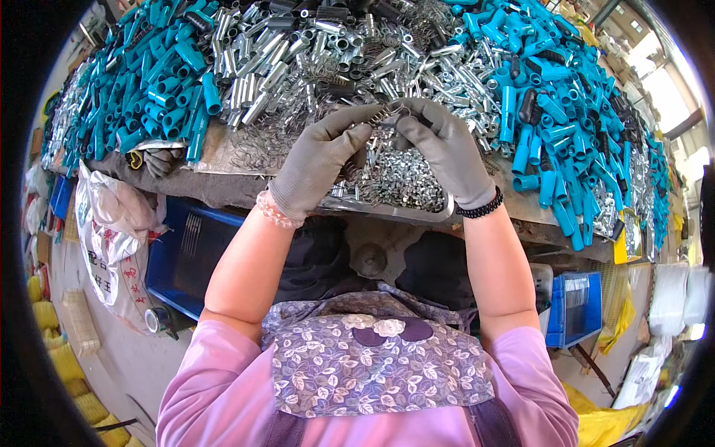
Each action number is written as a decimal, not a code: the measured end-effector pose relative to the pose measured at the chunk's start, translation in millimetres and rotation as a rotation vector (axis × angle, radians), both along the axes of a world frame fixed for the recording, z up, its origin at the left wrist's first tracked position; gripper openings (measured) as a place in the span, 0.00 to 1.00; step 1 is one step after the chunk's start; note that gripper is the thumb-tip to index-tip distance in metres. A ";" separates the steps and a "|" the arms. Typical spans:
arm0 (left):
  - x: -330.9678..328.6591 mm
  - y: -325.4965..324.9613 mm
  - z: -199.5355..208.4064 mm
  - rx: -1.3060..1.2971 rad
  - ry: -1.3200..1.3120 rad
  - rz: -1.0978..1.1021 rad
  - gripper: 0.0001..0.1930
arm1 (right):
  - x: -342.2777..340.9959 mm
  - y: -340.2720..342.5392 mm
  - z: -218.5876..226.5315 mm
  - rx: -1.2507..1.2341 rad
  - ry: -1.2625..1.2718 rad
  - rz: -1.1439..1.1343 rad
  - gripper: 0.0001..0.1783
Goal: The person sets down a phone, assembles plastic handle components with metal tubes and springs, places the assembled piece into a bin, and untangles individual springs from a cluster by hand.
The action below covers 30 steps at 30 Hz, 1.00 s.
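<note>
Over the tray (pixel 387 211) of small metal parts (pixel 413 179), head view: left hand (pixel 316 164) fingers pinching a coil spring (pixel 380 117); right hand (pixel 453 156) fingers curled beside it, grip cannot be told. Teal tubes (pixel 551 134) heaped beyond.

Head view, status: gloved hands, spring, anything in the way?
Left hand pinching spring. Right hand close against it, grip unclear. Fingers partly cover spring; nothing else seen blocking.

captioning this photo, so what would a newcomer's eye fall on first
Turquoise tubes would likely catch it first, heaped at far left and far right. Shiny metal tubes pile up between them. Nearer, the gray-gloved left hand and right hand meet at a coil spring.
</note>
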<state>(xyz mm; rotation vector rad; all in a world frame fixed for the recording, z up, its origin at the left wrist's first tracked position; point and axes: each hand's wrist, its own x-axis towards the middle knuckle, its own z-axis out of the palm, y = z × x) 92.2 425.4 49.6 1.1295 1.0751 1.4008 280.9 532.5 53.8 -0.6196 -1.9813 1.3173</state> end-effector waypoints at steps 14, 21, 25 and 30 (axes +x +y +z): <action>-12.1 0.7 6.5 -0.041 0.282 -0.034 0.15 | 11.9 7.2 31.9 0.412 -0.304 0.057 0.18; -14.3 -2.5 16.8 -0.069 0.651 -0.039 0.15 | 8.2 19.5 53.9 0.693 -0.297 -0.039 0.17; -10.9 5.1 5.1 -0.119 0.162 0.223 0.15 | -21.0 34.0 9.9 0.572 -0.502 -0.102 0.18; 1.4 9.1 1.1 -0.074 -0.009 0.288 0.15 | -24.1 8.8 10.1 0.130 0.037 -0.163 0.18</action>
